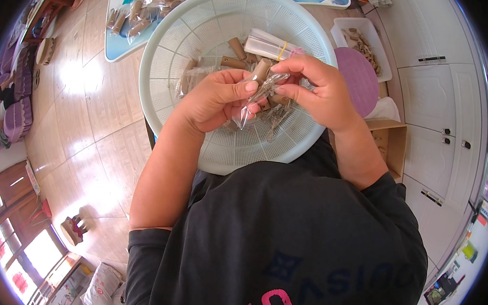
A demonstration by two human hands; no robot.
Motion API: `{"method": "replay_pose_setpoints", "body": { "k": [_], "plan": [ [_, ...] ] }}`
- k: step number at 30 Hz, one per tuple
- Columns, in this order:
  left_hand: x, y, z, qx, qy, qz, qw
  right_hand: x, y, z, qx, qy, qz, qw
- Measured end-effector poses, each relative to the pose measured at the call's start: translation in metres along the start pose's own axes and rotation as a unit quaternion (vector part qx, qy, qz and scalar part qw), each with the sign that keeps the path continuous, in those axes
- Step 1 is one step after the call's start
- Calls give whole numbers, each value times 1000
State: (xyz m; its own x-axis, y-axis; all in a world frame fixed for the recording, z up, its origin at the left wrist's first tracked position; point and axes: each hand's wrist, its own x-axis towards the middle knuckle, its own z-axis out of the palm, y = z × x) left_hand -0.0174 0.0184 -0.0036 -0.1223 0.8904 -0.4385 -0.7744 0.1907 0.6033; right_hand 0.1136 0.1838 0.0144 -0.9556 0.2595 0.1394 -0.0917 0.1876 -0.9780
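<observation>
Over a large pale plastic mesh basket [157, 51], both my hands are on a small brown cardboard tube [261, 70] and a clear plastic bag [244, 116]. My left hand [215, 98] grips the tube and bag between thumb and fingers. With thumb and forefinger, my right hand [321, 89] pinches the crinkled plastic beside the tube. How far the tube sits inside the bag is hard to tell. In the basket lie loose tubes [237, 48], a banded stack of clear bags [271, 43] and a tangle of thin twine-like strands [278, 119].
Beyond the basket, a blue-and-white tabletop [116, 47] carries several bagged tubes [135, 19]. To the right are a white bin [381, 49] with brown pieces, a purple round surface [357, 81], a cardboard box [394, 149] and white cabinets [423, 29]. A person sits on a purple sofa [21, 113] far left.
</observation>
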Motion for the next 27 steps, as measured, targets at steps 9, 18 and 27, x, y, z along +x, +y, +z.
{"method": "replay_pose_setpoints", "body": {
  "k": [9,18,27],
  "plan": [
    [0,0,1,-6,-35,-36,999,10,3,-10,-96,-51,-145,983],
    [2,-4,-7,-38,-84,-33,995,15,-3,-9,-69,-78,-141,985],
    [2,-1,-5,-64,-78,9,995,10,-1,-3,-53,-61,-89,993]
  ]
}}
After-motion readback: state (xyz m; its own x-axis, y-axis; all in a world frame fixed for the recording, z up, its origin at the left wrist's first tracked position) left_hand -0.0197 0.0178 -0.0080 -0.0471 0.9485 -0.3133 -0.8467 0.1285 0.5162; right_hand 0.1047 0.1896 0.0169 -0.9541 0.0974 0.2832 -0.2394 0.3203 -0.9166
